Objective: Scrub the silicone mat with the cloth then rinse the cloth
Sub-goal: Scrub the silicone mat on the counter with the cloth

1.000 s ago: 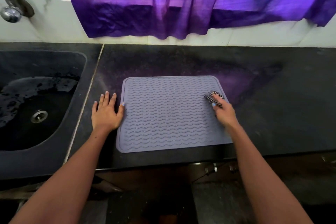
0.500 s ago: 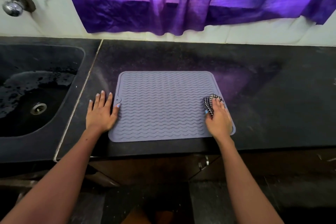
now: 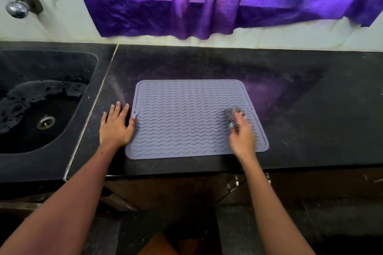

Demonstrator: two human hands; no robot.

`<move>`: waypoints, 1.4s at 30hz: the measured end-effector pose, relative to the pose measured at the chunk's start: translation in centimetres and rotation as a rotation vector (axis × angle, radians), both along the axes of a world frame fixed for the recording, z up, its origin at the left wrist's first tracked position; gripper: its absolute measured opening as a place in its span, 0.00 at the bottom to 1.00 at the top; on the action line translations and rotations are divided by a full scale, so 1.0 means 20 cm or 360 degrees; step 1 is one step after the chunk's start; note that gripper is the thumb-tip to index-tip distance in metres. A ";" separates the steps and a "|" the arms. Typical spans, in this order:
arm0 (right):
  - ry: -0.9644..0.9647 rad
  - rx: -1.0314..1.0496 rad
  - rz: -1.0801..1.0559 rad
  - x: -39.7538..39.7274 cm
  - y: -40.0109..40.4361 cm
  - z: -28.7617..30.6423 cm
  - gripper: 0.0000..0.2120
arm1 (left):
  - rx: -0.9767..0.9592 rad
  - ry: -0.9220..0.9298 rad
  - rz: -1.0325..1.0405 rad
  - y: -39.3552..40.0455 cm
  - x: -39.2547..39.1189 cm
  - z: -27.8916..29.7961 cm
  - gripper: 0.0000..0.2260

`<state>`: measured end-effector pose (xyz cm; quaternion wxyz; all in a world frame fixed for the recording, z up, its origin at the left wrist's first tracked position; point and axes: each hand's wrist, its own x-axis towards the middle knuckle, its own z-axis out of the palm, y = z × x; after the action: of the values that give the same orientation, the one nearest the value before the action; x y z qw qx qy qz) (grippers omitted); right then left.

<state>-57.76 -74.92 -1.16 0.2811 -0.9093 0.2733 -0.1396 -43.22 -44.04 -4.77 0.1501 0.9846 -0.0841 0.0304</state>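
A grey silicone mat [image 3: 186,118] with wavy ridges lies flat on the black counter [image 3: 310,109]. My left hand [image 3: 115,128] lies flat on the counter at the mat's left edge, fingers straight, thumb touching the mat. My right hand [image 3: 241,134] is on the mat's right side and holds a small black-and-white checked cloth [image 3: 231,113] against the mat; hand and cloth are motion-blurred. Most of the cloth is hidden under my fingers.
A black sink [image 3: 41,105] with a metal drain [image 3: 46,122] and wet patches sits to the left. A metal tap [image 3: 15,4] juts from the wall above it. A purple curtain [image 3: 207,0] hangs behind the counter. Cabinet handles [image 3: 233,185] show below the counter edge.
My right hand has rubbed the cloth toward me and then leftward along the mat's right side. My left hand stays at the left edge. The camera view shifted slightly.
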 end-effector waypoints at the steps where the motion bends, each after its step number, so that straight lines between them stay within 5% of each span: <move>1: 0.0115 -0.0331 0.0160 -0.02 0.04 -0.07 0.29 | -0.0003 -0.0006 0.0002 0.00 0.00 0.00 0.27; 3: 0.0185 -0.0585 0.0277 -0.01 0.02 -0.12 0.31 | -0.0012 -0.0007 0.0011 0.00 0.00 0.00 0.30; 6: 0.0204 -0.0311 0.0312 0.03 -0.05 -0.08 0.29 | -0.0002 -0.0011 0.0021 -0.01 -0.01 0.00 0.31; 9: 0.0027 0.0236 0.0230 0.05 -0.09 -0.05 0.23 | -0.0006 -0.0010 0.0032 -0.01 -0.01 0.00 0.32; 13: -0.0430 0.1172 -0.0318 0.11 -0.08 0.05 0.18 | -0.0016 -0.0016 0.0014 0.00 -0.01 0.00 0.31; 15: -0.0581 0.1351 -0.0530 0.15 -0.03 0.11 0.18 | -0.0020 -0.0016 0.0007 0.00 -0.01 0.00 0.31; 18: -0.0382 0.0843 -0.0365 0.13 0.18 0.15 0.20 | -0.0041 -0.0009 0.0005 0.00 -0.02 0.01 0.31; 22: 0.0199 -0.0396 0.0463 0.09 0.36 -0.07 0.29 | -0.0100 -0.0007 -0.0019 0.00 -0.03 0.02 0.31; 24: 0.0308 -0.0492 0.0548 0.11 0.32 -0.07 0.31 | -0.0101 -0.0013 -0.0016 0.00 -0.04 0.01 0.30; 28: 0.0195 0.0210 0.0608 0.16 0.25 0.02 0.25 | -0.0080 -0.0017 0.0006 -0.01 -0.03 0.01 0.30; 33: -0.0353 0.1811 -0.0293 0.27 0.14 0.14 0.17 | -0.0072 0.0000 0.0006 -0.01 -0.03 0.02 0.30; 36: -0.0391 0.1410 -0.0291 0.29 0.28 0.19 0.19 | -0.0043 0.0042 -0.0052 0.00 -0.02 0.02 0.33; 42: 0.0169 -0.0490 0.0740 0.19 0.69 -0.04 0.30 | 0.0051 0.0200 -0.0237 0.09 0.01 0.04 0.35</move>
<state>-53.93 -61.17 -1.97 0.1495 -0.9856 0.0473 -0.0632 -43.11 -42.26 -3.95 0.1412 0.9779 -0.1481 -0.0441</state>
